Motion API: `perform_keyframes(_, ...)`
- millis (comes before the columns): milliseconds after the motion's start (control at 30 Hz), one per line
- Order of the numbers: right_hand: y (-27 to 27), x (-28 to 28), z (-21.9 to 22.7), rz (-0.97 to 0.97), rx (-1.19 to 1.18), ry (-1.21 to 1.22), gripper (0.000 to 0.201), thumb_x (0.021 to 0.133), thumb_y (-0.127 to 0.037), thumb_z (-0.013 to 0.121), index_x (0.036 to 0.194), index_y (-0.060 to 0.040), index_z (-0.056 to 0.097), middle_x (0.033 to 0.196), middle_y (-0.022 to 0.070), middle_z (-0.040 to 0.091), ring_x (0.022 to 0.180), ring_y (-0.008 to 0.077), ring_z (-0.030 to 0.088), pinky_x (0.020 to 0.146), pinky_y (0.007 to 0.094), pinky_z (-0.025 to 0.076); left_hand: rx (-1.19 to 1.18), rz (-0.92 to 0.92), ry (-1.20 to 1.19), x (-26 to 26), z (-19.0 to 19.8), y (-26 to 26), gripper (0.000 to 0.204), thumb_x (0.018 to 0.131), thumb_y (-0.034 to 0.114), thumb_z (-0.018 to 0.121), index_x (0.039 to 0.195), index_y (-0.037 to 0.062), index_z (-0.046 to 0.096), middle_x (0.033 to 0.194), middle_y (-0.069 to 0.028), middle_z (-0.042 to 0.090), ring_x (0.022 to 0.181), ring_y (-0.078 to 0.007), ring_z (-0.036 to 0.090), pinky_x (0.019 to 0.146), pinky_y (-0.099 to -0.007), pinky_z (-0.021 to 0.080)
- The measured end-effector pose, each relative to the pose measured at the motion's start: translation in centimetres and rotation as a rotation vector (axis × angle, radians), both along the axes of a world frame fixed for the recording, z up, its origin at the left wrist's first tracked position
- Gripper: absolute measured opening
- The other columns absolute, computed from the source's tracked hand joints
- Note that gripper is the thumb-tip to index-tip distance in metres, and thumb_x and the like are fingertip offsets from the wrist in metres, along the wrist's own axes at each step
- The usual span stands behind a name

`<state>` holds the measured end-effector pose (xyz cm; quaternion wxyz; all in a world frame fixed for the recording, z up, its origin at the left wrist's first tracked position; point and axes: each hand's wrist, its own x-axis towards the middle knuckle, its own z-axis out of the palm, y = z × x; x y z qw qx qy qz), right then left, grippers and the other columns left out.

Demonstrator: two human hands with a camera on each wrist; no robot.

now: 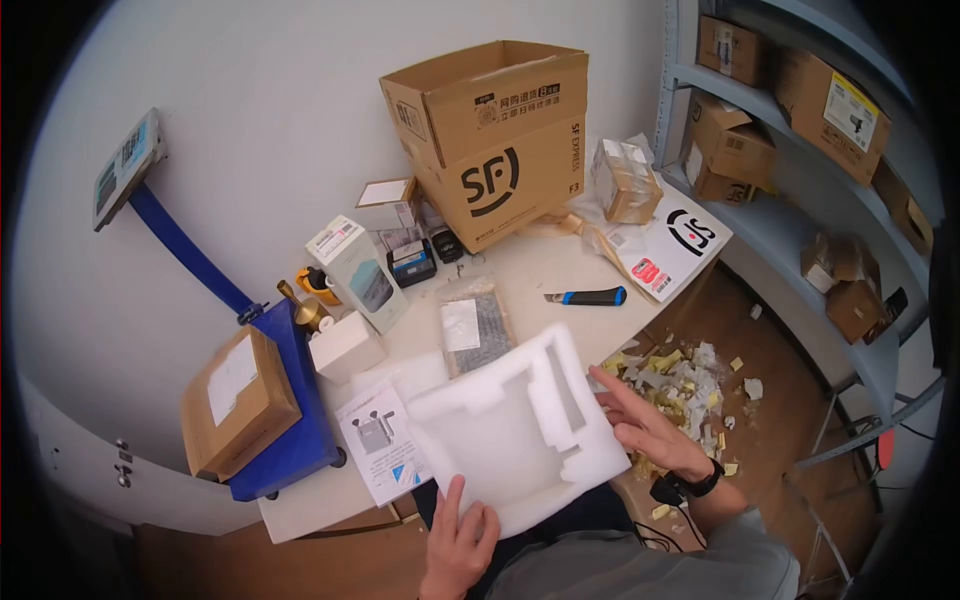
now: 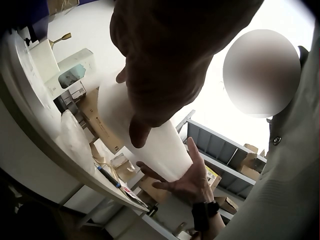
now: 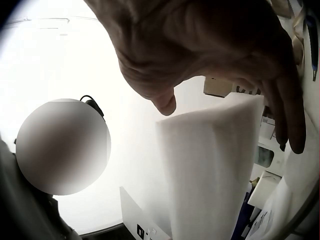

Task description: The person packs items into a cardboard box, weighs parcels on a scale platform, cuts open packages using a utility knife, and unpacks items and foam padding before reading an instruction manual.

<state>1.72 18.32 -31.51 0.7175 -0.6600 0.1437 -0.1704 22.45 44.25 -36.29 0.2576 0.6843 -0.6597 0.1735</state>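
Note:
A white foam insert with a wide recess and a narrow slot is held tilted over the table's front edge. My left hand grips its near-left edge; in the left wrist view the thumb lies against the foam's white side. At the opposite edge is my right hand, a dark watch on its wrist. Its fingers are spread and nearly straight, thumb and fingers on either side of the foam end in the right wrist view. A printed sheet lies left of the foam, and a bubble-wrapped packet lies just beyond it.
A blue box cutter lies on the table. Behind stands an open SF carton. Left are a white box, a phone box and a blue scale bearing a carton. Foam scraps litter the floor.

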Motion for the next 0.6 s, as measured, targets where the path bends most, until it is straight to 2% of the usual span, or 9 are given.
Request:
perform_keyframes(67, 1.1, -0.8, 0.6, -0.019, 0.020, 0.014, 0.095, 0.099, -0.031, 0.069, 0.166, 0.0001, 0.011, 0.168, 0.0222, 0.028, 0.152, 0.0276, 0.033, 0.123, 0.0390, 0.029, 0.013, -0.052, -0.061, -0.2, 0.8, -0.3, 0.019, 0.087, -0.008, 0.063, 0.105, -0.0029, 0.068, 0.113, -0.0172, 0.063, 0.132, -0.0518, 0.056, 0.099, -0.0572, 0.054)
perform_keyframes(133, 2.6, -0.8, 1.9, -0.096, -0.302, 0.291, 0.102, 0.093, -0.024, 0.077, 0.167, -0.0015, 0.010, 0.168, 0.0232, 0.027, 0.153, 0.0264, 0.032, 0.123, 0.0391, 0.030, 0.030, -0.107, -0.043, -0.4, 1.0, -0.4, 0.018, 0.086, -0.007, 0.064, 0.102, -0.0037, 0.070, 0.108, -0.0168, 0.064, 0.131, -0.0508, 0.057, 0.097, -0.0556, 0.054)
perform_keyframes(167, 2.4, -1.0, 0.1, -0.087, -0.201, 0.262, 0.105, 0.091, -0.014, 0.079, 0.167, -0.0028, 0.008, 0.169, 0.0208, 0.025, 0.154, 0.0248, 0.030, 0.123, 0.0392, 0.029, 0.030, -0.111, -0.043, -0.3, 0.7, -0.4, 0.018, 0.086, -0.007, 0.064, 0.102, -0.0037, 0.070, 0.108, -0.0168, 0.064, 0.131, -0.0508, 0.057, 0.097, -0.0556, 0.054)
perform_keyframes(200, 2.4, -1.3, -0.4, -0.089, -0.203, 0.260, 0.105, 0.091, -0.014, 0.079, 0.167, -0.0028, 0.008, 0.169, 0.0208, 0.025, 0.154, 0.0248, 0.030, 0.123, 0.0392, 0.029, 0.005, -0.089, 0.009, -0.1, 0.2, -0.4, 0.018, 0.085, -0.006, 0.064, 0.102, -0.0034, 0.071, 0.106, -0.0167, 0.064, 0.131, -0.0508, 0.057, 0.096, -0.0548, 0.054)
perform_keyframes(267, 2.1, -1.3, -0.9, -0.032, 0.054, 0.043, 0.103, 0.092, -0.009, 0.077, 0.168, -0.0042, 0.007, 0.171, 0.0178, 0.023, 0.154, 0.0236, 0.030, 0.124, 0.0387, 0.028, -0.030, -0.066, 0.048, 0.4, 0.5, -0.7, 0.019, 0.084, -0.005, 0.065, 0.101, -0.0030, 0.072, 0.104, -0.0166, 0.065, 0.130, -0.0508, 0.057, 0.096, -0.0540, 0.054)
perform_keyframes(333, 1.8, -1.5, -1.3, -0.018, 0.066, 0.008, 0.103, 0.092, -0.007, 0.076, 0.168, -0.0049, 0.007, 0.171, 0.0167, 0.022, 0.154, 0.0230, 0.029, 0.124, 0.0385, 0.027, -0.006, -0.049, 0.154, 0.3, 1.2, -0.4, 0.020, 0.082, -0.003, 0.067, 0.101, -0.0023, 0.073, 0.103, -0.0166, 0.065, 0.131, -0.0498, 0.057, 0.096, -0.0523, 0.055)
perform_keyframes(467, 1.6, -1.0, -1.6, -0.034, 0.167, -0.058, 0.100, 0.092, -0.003, 0.075, 0.168, -0.0055, 0.009, 0.170, 0.0151, 0.025, 0.153, 0.0210, 0.030, 0.124, 0.0374, 0.027, -0.040, -0.018, 0.169, 0.4, 0.8, -0.7, 0.021, 0.082, -0.001, 0.068, 0.101, -0.0005, 0.074, 0.102, -0.0162, 0.065, 0.131, -0.0488, 0.058, 0.094, -0.0516, 0.055)
perform_keyframes(567, 0.8, -1.1, -2.6, -0.118, 0.213, 0.021, 0.093, 0.092, -0.007, 0.074, 0.166, -0.0033, 0.019, 0.166, 0.0140, 0.034, 0.150, 0.0209, 0.036, 0.122, 0.0363, 0.030, -0.041, -0.010, 0.191, 0.2, 1.2, -0.7, 0.027, 0.083, 0.001, 0.070, 0.110, 0.0009, 0.073, 0.114, -0.0179, 0.068, 0.132, -0.0480, 0.057, 0.098, -0.0497, 0.055)
perform_keyframes(600, 0.3, -1.4, -2.9, -0.102, 0.217, 0.020, 0.093, 0.092, -0.007, 0.074, 0.166, -0.0033, 0.019, 0.166, 0.0140, 0.034, 0.150, 0.0209, 0.036, 0.122, 0.0363, 0.030, -0.019, -0.035, 0.264, -0.3, 1.4, -1.1, 0.033, 0.086, 0.008, 0.072, 0.119, 0.0018, 0.070, 0.125, -0.0207, 0.065, 0.135, -0.0483, 0.054, 0.104, -0.0516, 0.051)
